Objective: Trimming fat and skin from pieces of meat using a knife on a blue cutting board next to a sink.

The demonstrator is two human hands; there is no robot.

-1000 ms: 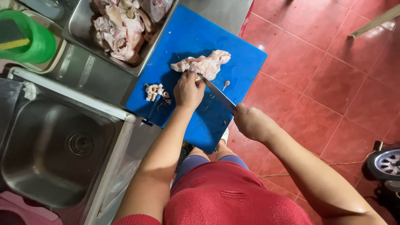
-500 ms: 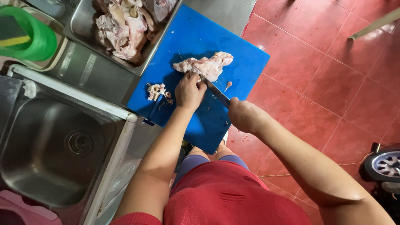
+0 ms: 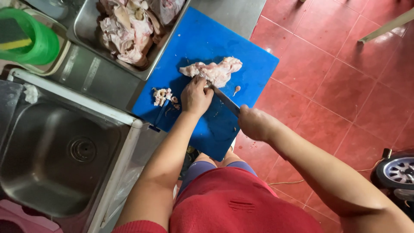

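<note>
A pale piece of raw meat (image 3: 213,71) lies on a blue cutting board (image 3: 207,39). My left hand (image 3: 196,96) presses down on the near end of the meat with curled fingers. My right hand (image 3: 254,123) grips the handle of a knife (image 3: 224,100). The blade points up and left, its tip at the meat beside my left hand. A small heap of trimmed scraps (image 3: 163,96) sits on the board left of my left hand. One tiny scrap (image 3: 236,89) lies to the right of the blade.
A steel tray (image 3: 86,32) piled with more raw meat (image 3: 127,30) stands behind the board. A steel sink (image 3: 60,151) is at the left. A green cup (image 3: 36,41) holding a sponge stands at the far left. Red floor tiles (image 3: 336,77) and a wheel (image 3: 399,172) lie at the right.
My right hand has slid the knife forward toward the meat, and my left hand has kept its hold. The view has shifted slightly.
</note>
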